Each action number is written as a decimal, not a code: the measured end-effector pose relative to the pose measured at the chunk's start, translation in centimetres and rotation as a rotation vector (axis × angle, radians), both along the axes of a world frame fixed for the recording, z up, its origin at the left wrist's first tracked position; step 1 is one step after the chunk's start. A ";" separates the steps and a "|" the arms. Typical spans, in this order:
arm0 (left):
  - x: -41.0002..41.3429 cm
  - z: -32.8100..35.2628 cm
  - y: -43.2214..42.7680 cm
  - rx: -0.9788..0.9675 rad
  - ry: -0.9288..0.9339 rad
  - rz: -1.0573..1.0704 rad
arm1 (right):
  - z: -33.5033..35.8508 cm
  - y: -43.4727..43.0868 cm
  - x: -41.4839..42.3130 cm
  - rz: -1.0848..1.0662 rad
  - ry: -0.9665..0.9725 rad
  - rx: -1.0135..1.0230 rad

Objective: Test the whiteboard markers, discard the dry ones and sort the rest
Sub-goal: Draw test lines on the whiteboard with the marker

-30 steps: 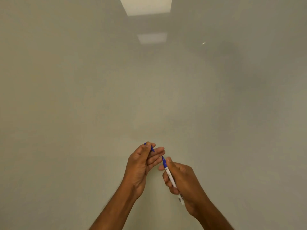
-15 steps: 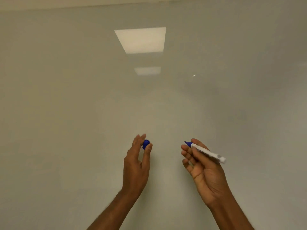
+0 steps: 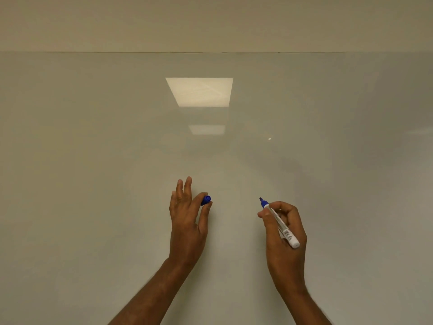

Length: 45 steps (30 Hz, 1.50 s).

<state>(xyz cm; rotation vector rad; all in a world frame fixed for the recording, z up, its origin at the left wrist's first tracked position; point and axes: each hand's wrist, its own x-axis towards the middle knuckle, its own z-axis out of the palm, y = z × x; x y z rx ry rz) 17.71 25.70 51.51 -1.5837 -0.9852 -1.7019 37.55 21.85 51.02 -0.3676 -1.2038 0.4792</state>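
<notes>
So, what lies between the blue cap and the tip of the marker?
Nothing. The head view shows only bare whiteboard between the blue cap in the left hand and the marker in the right hand.

My head camera faces the whiteboard [image 3: 93,174] straight on from close up, my left hand [image 3: 187,221] and right hand [image 3: 284,233] low in view

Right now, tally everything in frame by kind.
marker: 1, uncapped, gripped by right hand
cap: 1, blue, pinched by left hand
whiteboard: 1
Hands: 2
Total: 5
</notes>
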 end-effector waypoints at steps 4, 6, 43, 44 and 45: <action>-0.1 1.2 1.5 0.056 0.053 0.069 | 1.3 1.0 -0.1 -0.014 -0.025 0.077; -0.2 1.6 2.4 0.070 0.073 0.095 | 1.7 1.8 -0.2 -0.045 -0.048 0.092; -0.2 2.6 5.8 0.272 0.148 0.276 | -3.3 6.3 1.0 -0.363 -0.207 0.080; -0.2 2.5 5.8 0.269 0.147 0.274 | -2.7 5.9 1.2 -0.342 -0.190 0.095; -0.2 2.5 5.8 0.267 0.146 0.270 | -1.9 5.6 1.3 -0.328 -0.163 0.121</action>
